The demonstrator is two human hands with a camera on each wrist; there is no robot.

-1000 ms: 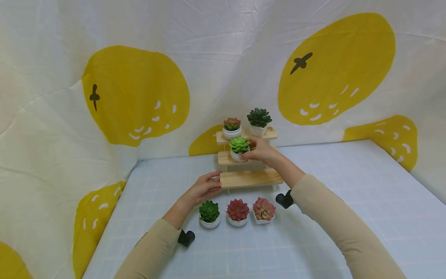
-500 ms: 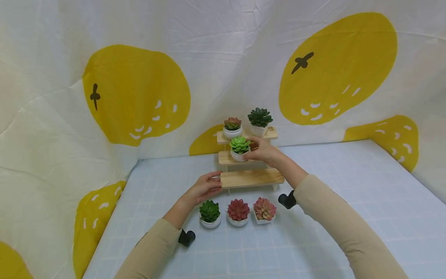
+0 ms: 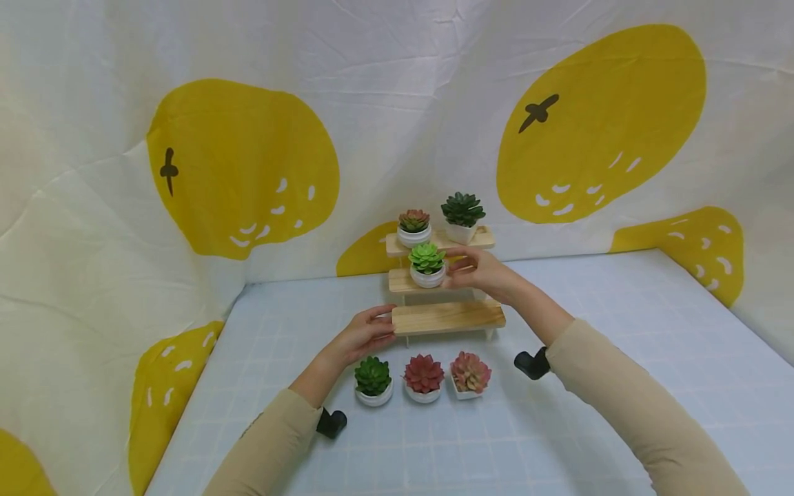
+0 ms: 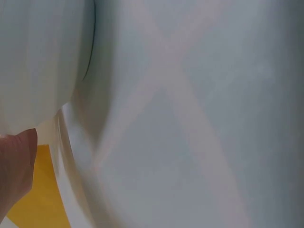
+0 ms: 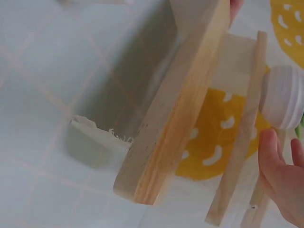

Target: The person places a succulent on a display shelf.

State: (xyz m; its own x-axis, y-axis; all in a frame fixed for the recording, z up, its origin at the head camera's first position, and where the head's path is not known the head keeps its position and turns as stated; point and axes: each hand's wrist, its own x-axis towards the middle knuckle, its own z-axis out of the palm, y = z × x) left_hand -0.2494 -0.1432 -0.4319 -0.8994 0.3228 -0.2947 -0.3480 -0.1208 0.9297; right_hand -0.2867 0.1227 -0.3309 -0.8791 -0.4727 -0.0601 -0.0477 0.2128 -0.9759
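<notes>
- The right hand (image 3: 480,270) is hovering just beside the light green pot (image 3: 426,265) on the middle step of the shelf (image 3: 446,318), fingers loosely apart and holding nothing.
- The left hand (image 3: 366,332) is resting with straight fingers on the left end of the bottom step.
- Two pots (image 3: 438,222) are standing on the top step.
- Three pots (image 3: 422,378) are waiting in a row on the table (image 3: 620,331), near the shelf front.
- So I judge half is done; the bottom step has no pot yet.

Left hand (image 3: 362,335) low, relaxed; right hand (image 3: 480,270) raised, fingers loose.
</notes>
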